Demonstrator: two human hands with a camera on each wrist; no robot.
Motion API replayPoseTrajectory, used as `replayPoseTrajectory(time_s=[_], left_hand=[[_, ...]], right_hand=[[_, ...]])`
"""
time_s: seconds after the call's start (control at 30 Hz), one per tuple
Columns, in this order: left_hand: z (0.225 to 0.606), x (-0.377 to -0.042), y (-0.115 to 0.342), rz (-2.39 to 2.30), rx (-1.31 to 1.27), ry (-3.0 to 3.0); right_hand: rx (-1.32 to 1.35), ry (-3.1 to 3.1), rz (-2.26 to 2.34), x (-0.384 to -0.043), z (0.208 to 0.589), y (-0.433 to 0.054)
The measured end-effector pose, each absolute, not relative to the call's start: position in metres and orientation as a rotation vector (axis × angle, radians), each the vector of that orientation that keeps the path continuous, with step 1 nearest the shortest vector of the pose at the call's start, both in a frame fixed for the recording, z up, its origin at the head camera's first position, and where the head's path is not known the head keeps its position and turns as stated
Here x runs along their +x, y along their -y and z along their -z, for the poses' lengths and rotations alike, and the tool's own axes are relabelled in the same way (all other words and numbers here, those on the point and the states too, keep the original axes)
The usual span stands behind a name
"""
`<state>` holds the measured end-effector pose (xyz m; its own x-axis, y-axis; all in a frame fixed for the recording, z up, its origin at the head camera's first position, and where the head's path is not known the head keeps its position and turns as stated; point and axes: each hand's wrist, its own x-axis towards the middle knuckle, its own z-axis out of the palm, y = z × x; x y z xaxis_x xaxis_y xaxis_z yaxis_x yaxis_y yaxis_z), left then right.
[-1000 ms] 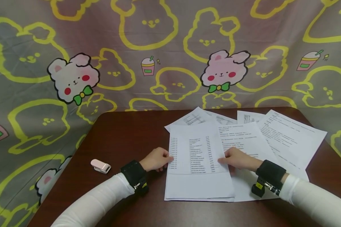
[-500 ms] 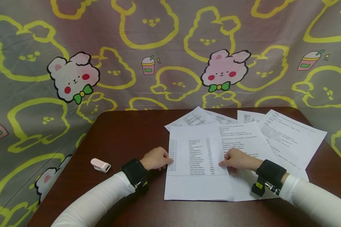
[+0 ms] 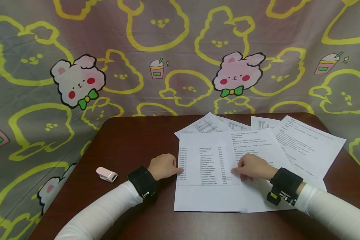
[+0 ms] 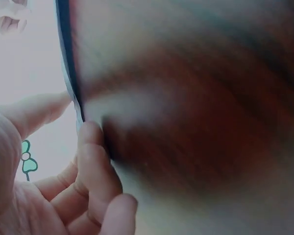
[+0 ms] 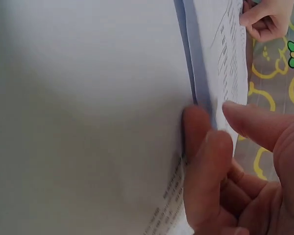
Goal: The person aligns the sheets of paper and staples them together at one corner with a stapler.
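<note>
A small stack of printed paper (image 3: pixel 208 198), its top sheet bearing a table of text, lies between both hands. My left hand (image 3: pixel 163 166) pinches its left edge, thumb over the top sheet; in the left wrist view the fingers (image 4: pixel 95 171) curl behind the thin edge. At the opposite edge my right hand (image 3: pixel 255 166) pinches the stack with its thumb on the printed face. Seen from the right wrist, the fingertips (image 5: pixel 198 122) sit behind the pages, and a narrow gap shows between layers. The stack's lower edges lie nearly flush.
Other loose printed sheets (image 3: pixel 309 143) fan out behind and to the right, partly under the stack. A pink and white clip-like item (image 3: pixel 106 174) lies at the left on the dark wooden table (image 3: pixel 132 143). A cartoon-patterned curtain (image 3: pixel 180 60) hangs behind.
The top sheet has shifted slightly downward, and the stack's lower edges, offset a second ago, now nearly line up. Both hands keep their hold at the sides.
</note>
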<state>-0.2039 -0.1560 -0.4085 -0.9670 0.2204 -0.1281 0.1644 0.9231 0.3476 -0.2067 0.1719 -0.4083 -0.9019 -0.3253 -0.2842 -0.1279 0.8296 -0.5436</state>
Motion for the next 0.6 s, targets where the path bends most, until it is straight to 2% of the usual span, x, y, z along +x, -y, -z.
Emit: replayPoseTrajectory(time_s=[0.6], left_hand=[[0.4057, -0.2041, 0.1574, -0.762, 0.179, -2.792]], right_hand=[[-0.253, -2.651, 0.785, -0.2116, 0.4051, -0.1701]])
